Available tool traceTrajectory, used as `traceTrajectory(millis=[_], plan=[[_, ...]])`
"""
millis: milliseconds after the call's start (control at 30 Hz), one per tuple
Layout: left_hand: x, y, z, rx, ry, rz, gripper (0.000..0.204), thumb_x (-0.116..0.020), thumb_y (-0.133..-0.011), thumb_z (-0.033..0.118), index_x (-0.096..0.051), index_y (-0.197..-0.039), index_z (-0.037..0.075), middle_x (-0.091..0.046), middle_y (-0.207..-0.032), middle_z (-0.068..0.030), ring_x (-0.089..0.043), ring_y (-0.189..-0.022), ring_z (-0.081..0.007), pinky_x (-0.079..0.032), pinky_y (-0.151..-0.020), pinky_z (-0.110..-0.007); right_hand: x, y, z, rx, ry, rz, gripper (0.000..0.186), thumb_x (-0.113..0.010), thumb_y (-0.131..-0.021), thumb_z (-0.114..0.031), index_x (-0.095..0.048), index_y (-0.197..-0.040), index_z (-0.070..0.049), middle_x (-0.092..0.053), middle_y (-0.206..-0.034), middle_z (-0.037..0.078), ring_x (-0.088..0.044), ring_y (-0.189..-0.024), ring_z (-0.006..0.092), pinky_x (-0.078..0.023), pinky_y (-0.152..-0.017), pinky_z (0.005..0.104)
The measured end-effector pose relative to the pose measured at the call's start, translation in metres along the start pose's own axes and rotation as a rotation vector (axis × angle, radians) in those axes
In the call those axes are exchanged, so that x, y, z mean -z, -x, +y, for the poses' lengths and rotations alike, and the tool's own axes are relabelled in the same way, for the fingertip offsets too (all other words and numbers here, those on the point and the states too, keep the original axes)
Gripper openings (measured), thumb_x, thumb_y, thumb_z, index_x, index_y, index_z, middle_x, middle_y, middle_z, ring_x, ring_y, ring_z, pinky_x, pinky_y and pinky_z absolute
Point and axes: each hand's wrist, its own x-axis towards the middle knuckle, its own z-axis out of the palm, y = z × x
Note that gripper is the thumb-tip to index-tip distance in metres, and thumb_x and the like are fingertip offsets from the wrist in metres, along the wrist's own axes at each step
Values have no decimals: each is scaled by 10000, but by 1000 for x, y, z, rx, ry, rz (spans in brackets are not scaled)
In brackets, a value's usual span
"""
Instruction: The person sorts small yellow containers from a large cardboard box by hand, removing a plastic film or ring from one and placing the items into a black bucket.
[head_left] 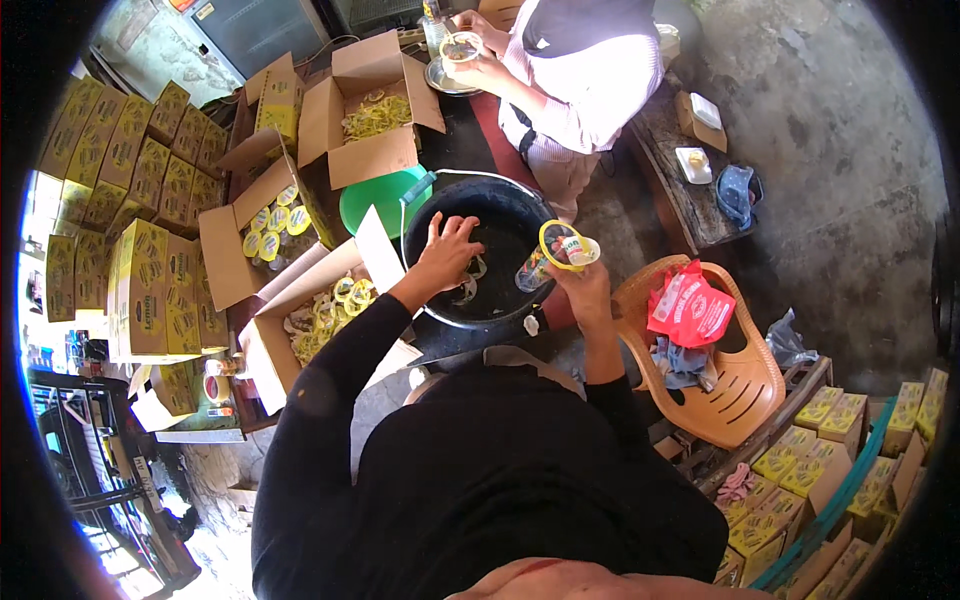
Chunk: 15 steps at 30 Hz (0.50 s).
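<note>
My left hand (452, 250) reaches into a black bucket (440, 200), fingers spread and bent over its dark inside. Small pale, shiny pieces (468, 288) lie under and beside that hand, too unclear to name. At the bucket's right rim, my right hand (585, 285) grips a clear plastic cup (535, 268) with a yellow rim, tilted to the left. A round white and yellow piece (578, 250) shows at the cup's mouth by the fingers.
Open cartons (275, 355) of yellow-lidded cups and wrappers stand left. A green basin (365, 205) sits behind the bucket. Across the table, another person (580, 80) holds a cup. Stacked yellow boxes (150, 290) line the left; an orange plastic chair (700, 410) is at right.
</note>
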Motion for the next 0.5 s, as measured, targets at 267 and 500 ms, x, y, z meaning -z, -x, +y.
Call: traceTrajectory(millis=[267, 500], plan=[[-49, -31, -2, -134, -278, -130, 456, -839, -605, 201, -749, -1050, 247, -441, -1406, -76, -382, -1327, -309, -109, -1165, -674, 20, 10, 17, -40, 7, 92, 486, -819, -796, -66, -602, -1223, 24, -679, -1153, 86, -647, -1046, 156, -509, -920, 304], [-77, -33, -4, -154, -274, -126, 200, -757, -689, 169, -778, -886, 195, -502, -1357, -63, -422, -1280, -286, -88, -1175, -673, 24, 13, 13, -33, 62, 103, 501, -815, -798, -66, -599, -1240, 26, -682, -1154, 94, -647, -1052, 157, -507, -929, 299]])
